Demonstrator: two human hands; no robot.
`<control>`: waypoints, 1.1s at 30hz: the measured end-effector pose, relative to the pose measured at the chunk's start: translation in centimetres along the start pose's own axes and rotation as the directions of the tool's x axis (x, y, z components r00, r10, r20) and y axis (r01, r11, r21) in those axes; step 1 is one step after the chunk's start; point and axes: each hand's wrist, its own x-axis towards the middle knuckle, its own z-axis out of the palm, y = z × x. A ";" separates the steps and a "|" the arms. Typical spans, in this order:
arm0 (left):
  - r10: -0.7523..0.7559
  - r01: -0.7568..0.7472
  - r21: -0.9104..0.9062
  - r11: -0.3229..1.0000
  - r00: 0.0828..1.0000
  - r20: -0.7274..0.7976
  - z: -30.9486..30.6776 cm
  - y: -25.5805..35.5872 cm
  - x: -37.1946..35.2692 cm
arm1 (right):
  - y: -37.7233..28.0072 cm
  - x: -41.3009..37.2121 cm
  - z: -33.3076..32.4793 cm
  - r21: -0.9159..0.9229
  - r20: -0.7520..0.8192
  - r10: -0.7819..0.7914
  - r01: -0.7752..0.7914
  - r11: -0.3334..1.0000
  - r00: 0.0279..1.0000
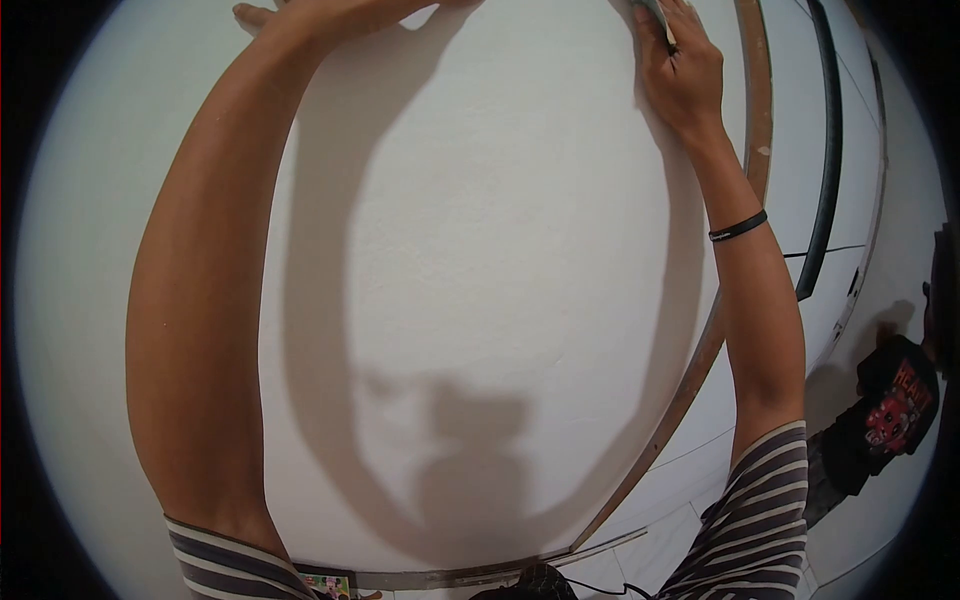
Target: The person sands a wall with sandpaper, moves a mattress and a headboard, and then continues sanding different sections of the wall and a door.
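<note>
My left hand (345, 14) is at the top edge against the white wall (500, 200), mostly cut off by the frame. One digit sticks out to the left, apart from the rest, and I see nothing held in the visible part. At the upper right my right hand (690, 75) is closed around a small folded sheet (660, 18), grey-green with a pale side, that resembles sandpaper. This hand is close to the wall surface; its fingertips run out of view. A black wristband (738, 226) circles the right forearm.
A brown wooden strip (758, 120) borders the wall on the right. Beyond it runs a long black bar (828, 150) over white tiles (690, 530). Another person in a black printed shirt (895, 400) is at the far right. A colourful item (328, 583) lies at the bottom.
</note>
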 end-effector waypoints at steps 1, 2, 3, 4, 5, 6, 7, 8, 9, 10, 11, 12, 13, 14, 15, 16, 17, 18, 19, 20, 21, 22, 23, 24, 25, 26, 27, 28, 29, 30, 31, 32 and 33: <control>0.012 -0.010 0.026 1.000 0.997 -0.073 0.7 -0.5 0.5 | -0.4 0.1 -0.1 0.003 -0.002 0.004 -0.004 1.000 1.000; 0.045 -0.027 0.089 0.996 0.976 -0.214 3.7 -2.1 2.5 | -0.9 0.3 -0.1 0.007 -0.003 0.009 -0.009 1.000 1.000; 0.098 -0.061 0.132 0.989 0.948 -0.302 5.5 -3.1 4.2 | -1.2 0.4 -0.3 0.009 -0.002 0.010 -0.010 1.000 1.000; 0.150 -0.085 0.180 0.980 0.910 -0.386 7.3 -4.2 5.8 | -1.6 0.5 -0.4 0.011 -0.001 0.011 -0.011 1.000 1.000; 0.212 -0.134 0.209 0.969 0.884 -0.416 7.0 -4.6 6.2 | -1.9 0.6 -0.4 0.014 0.003 0.015 -0.015 1.000 1.000; 0.188 -0.133 0.174 0.976 0.917 -0.353 6.8 -4.9 6.2 | -2.1 0.7 -0.4 0.007 0.003 0.004 -0.004 1.000 1.000; 0.162 -0.126 0.138 0.982 0.944 -0.288 5.4 -4.8 5.3 | -2.0 0.8 -0.4 0.002 0.004 -0.006 0.006 1.000 1.000; 0.055 -0.050 0.047 0.998 0.992 -0.110 -0.1 -2.7 1.0 | -2.3 0.9 -0.4 -0.003 0.006 -0.017 0.017 1.000 1.000; 0.006 -0.006 0.010 1.000 1.000 -0.019 -2.1 -2.4 -0.1 | -3.0 1.3 -0.3 0.004 -0.001 -0.010 0.010 1.000 1.000; -0.043 0.045 -0.018 0.999 0.996 0.072 -4.0 -2.1 -1.2 | -3.7 1.6 -0.4 0.011 -0.004 -0.003 0.003 1.000 1.000; -0.047 0.047 -0.008 0.999 0.996 0.071 -4.3 -2.4 -1.2 | -4.3 1.9 -0.5 0.018 -0.006 0.005 -0.005 1.000 1.000; -0.043 0.044 -0.001 0.999 0.996 0.074 -4.9 -2.9 -1.1 | -4.9 2.3 -0.6 0.021 -0.006 0.006 -0.006 1.000 1.000; -0.040 0.040 0.007 0.999 0.996 0.076 -5.4 -3.4 -1.0 | -5.3 2.6 -0.6 0.022 -0.006 0.005 -0.004 1.000 1.000; -0.030 0.029 0.011 1.000 0.996 0.085 -5.8 -4.1 -0.8 | -5.7 2.9 -0.7 0.023 -0.004 0.005 -0.005 1.000 1.000; -0.028 0.027 0.013 1.000 0.996 0.089 -6.2 -4.4 -0.8 | -6.1 3.0 -0.6 0.020 -0.006 0.008 -0.008 1.000 1.000; -0.026 0.025 0.014 1.000 0.995 0.093 -6.6 -4.8 -0.9 | -6.4 3.2 -0.6 0.018 -0.008 0.007 -0.007 1.000 1.000; -0.031 0.030 0.014 0.999 0.996 0.084 -7.0 -4.9 -0.9 | -6.8 3.5 -0.6 0.017 -0.015 0.006 -0.006 1.000 1.000; -0.034 0.033 0.017 0.999 0.996 0.079 -7.5 -5.0 -0.8 | -7.2 3.8 -0.6 0.028 -0.016 0.020 -0.020 0.999 1.000; -0.037 0.035 0.020 0.999 0.997 0.074 -8.1 -5.1 -0.7 | -7.8 4.2 -0.6 0.047 -0.022 0.034 -0.033 0.998 0.999; -0.037 0.036 0.018 0.999 0.996 0.076 -8.6 -5.2 -0.7 | -8.1 4.5 -0.7 0.061 -0.025 0.045 -0.043 0.997 0.999; -0.043 0.041 0.023 0.999 0.994 0.099 -9.5 -5.4 -0.4 | -8.3 4.8 -0.8 0.065 -0.026 0.042 -0.040 0.997 0.999; -0.048 0.045 0.028 0.999 0.991 0.123 -10.3 -5.5 -0.2 | -8.5 5.2 -1.2 0.071 -0.029 0.041 -0.039 0.997 0.999; -0.060 0.054 0.044 0.998 0.984 0.169 -14.4 -3.6 -0.9 | -8.5 6.3 -5.2 0.080 -0.030 0.041 -0.039 0.996 0.999; -0.073 0.062 0.059 0.996 0.974 0.213 -16.1 -3.2 -0.9 | -8.7 6.8 -6.2 0.081 -0.030 0.050 -0.047 0.996 0.998; -0.065 0.054 0.070 0.996 0.985 0.159 -17.2 -2.7 -1.6 | -9.1 7.3 -7.4 0.084 -0.028 0.060 -0.057 0.995 0.998; -0.054 0.046 0.076 0.996 0.993 0.104 -17.6 -1.6 -2.6 | -8.8 7.6 -8.7 0.080 -0.026 0.065 -0.063 0.995 0.998; -0.051 0.046 0.074 0.996 0.996 0.078 -17.9 -1.3 -2.8 | -9.0 7.9 -9.1 0.091 -0.031 0.065 -0.062 0.994 0.997; -0.049 0.045 0.073 0.996 0.997 0.053 -18.2 -1.1 -3.0 | -9.1 8.0 -9.4 0.099 -0.035 0.067 -0.064 0.993 0.997; -0.057 0.054 0.067 0.996 0.997 0.054 -18.5 -0.7 -3.0 | -9.1 8.1 -9.7 0.107 -0.041 0.069 -0.065 0.992 0.997; -0.070 0.064 0.068 0.996 0.993 0.090 -18.7 -0.7 -2.8 | -8.9 7.7 -9.6 0.093 -0.038 0.061 -0.057 0.994 0.997; -0.083 0.074 0.069 0.995 0.989 0.125 -18.9 -0.6 -2.6 | -8.8 7.7 -9.8 0.078 -0.039 0.050 -0.047 0.996 0.998; -0.095 0.081 0.077 0.994 0.977 0.190 -19.5 -1.0 -2.0 | -8.7 7.7 -10.0 0.062 -0.040 0.040 -0.038 0.997 0.998; -0.107 0.088 0.088 0.992 0.960 0.257 -19.8 -0.9 -1.8 | -8.5 7.3 -10.2 0.057 -0.044 0.042 -0.040 0.998 0.998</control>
